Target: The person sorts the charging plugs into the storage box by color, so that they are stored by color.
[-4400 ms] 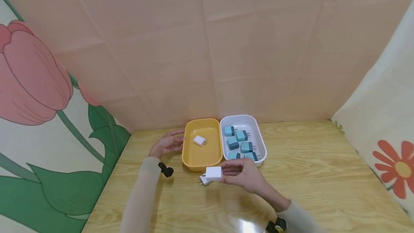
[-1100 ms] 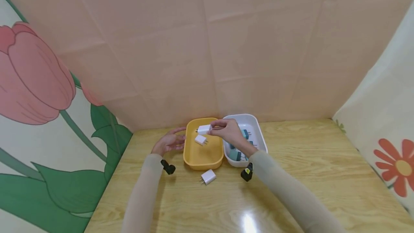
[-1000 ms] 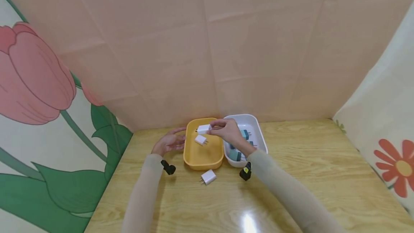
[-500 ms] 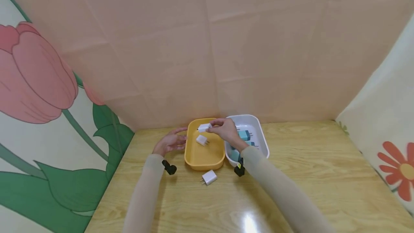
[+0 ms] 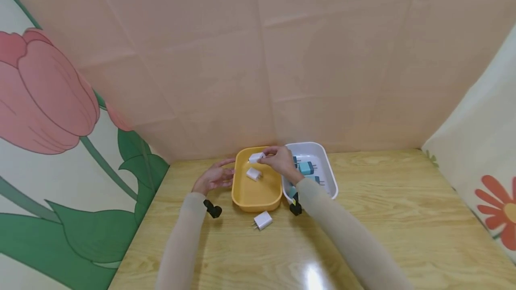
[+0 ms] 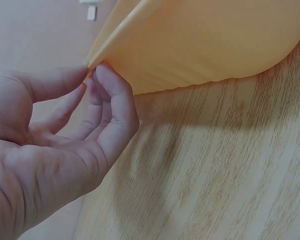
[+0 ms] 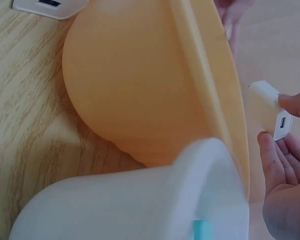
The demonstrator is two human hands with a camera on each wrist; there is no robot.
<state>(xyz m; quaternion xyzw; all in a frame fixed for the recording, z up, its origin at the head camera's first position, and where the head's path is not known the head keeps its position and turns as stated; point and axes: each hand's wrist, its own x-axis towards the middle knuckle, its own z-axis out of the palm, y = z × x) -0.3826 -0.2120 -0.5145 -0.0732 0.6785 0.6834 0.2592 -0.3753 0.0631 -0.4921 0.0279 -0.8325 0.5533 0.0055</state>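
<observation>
My right hand [image 5: 281,163] pinches a white USB charger plug [image 5: 255,158] between thumb and fingers, over the back of the yellow tray [image 5: 257,197]. In the right wrist view the USB port of this charger plug [image 7: 264,109] shows. My left hand [image 5: 214,178] holds the left rim of that tray; in the left wrist view its thumb and forefinger pinch the yellow edge. A second white charger plug [image 5: 254,174] lies inside the yellow tray. Another white charger plug [image 5: 263,220] lies on the table in front, prongs to the left.
A white tray [image 5: 331,178] stands against the yellow tray's right side. Several teal charger plugs [image 5: 306,168] lie in it, partly hidden by my right hand and sleeve. A pink cloth backdrop [image 5: 217,79] rises behind the wooden table [image 5: 383,218].
The right hand has carried the white charger plug from the table's front up over the yellow tray, and lately lowered it slightly. The left hand stays at the rim.
</observation>
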